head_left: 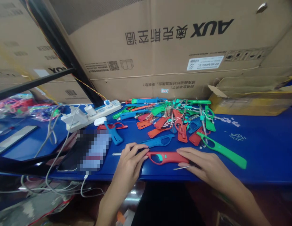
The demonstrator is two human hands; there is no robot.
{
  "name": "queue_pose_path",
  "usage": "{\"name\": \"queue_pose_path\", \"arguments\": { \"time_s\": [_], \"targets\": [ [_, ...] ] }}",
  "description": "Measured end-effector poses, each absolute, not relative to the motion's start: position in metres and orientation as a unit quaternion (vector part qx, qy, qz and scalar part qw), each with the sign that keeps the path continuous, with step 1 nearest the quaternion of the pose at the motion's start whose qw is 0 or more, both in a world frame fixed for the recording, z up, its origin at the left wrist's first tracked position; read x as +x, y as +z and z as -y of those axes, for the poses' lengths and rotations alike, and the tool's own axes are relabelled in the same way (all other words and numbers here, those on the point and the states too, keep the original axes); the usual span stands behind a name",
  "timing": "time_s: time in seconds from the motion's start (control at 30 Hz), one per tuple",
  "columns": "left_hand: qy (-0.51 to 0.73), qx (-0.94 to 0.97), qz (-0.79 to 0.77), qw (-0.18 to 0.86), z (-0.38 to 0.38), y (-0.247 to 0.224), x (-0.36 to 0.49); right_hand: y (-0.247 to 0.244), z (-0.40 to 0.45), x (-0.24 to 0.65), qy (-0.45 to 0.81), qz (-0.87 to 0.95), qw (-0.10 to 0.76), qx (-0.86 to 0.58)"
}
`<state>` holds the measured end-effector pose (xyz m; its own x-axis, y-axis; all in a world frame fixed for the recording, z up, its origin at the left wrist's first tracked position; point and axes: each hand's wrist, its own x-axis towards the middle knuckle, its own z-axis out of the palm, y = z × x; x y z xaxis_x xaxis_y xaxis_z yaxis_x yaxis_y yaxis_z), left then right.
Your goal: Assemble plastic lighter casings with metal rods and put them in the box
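Observation:
A red plastic utility-lighter shell [166, 157] lies flat near the front edge of the blue table [266, 141]. My left hand [130, 160] holds its left end, and my right hand [204, 163] holds its right end. A blue shell [157, 141] sits just beyond my left fingertips, and a green one [221, 150] lies to the right of my right hand. A thin metal rod [182, 168] pokes out below my right hand. Behind them spreads a tangled pile of colored lighter parts [169, 119] with wires.
A white power strip [94, 114] with plugged-in adapters and cables runs along the back left, beside a pixelated phone [89, 150]. Small white bits [230, 124] are scattered on the right. Cardboard boxes [148, 47] stand behind the table, and a black metal frame [65, 56] crosses the left.

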<state>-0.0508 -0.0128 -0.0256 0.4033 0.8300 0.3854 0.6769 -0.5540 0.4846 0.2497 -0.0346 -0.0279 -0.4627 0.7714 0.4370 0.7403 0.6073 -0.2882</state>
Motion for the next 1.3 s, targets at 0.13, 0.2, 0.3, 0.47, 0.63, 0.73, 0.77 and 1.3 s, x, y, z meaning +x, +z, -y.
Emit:
{"name": "queue_pose_path", "arguments": {
  "time_s": [0.13,0.2,0.3,0.47,0.63,0.73,0.77,1.3],
  "targets": [
    [0.294,0.834,-0.449,0.129,0.012,-0.025,-0.051,-0.028,0.035,0.249,0.039,0.849,0.258,-0.459],
    [0.293,0.835,-0.449,0.127,0.012,-0.025,-0.051,-0.027,0.034,0.249,0.039,0.846,0.258,-0.465],
    [0.297,0.831,-0.453,0.123,0.012,-0.027,-0.050,-0.028,0.034,0.249,0.047,0.844,0.259,-0.466],
    [0.318,0.820,-0.458,0.126,0.011,-0.032,-0.050,-0.030,0.034,0.250,0.052,0.843,0.253,-0.472],
    [0.297,0.827,-0.465,0.112,0.012,-0.029,-0.049,-0.030,0.035,0.249,0.045,0.842,0.256,-0.472],
    [0.285,0.829,-0.470,0.100,0.014,-0.026,-0.047,-0.028,0.034,0.249,0.049,0.846,0.255,-0.466],
    [0.284,0.830,-0.471,0.093,0.014,-0.026,-0.047,-0.028,0.033,0.249,0.051,0.846,0.256,-0.466],
    [0.270,0.850,-0.453,-0.015,0.012,-0.028,-0.046,-0.024,0.039,0.231,0.026,0.846,0.233,-0.479]
  ]
}}
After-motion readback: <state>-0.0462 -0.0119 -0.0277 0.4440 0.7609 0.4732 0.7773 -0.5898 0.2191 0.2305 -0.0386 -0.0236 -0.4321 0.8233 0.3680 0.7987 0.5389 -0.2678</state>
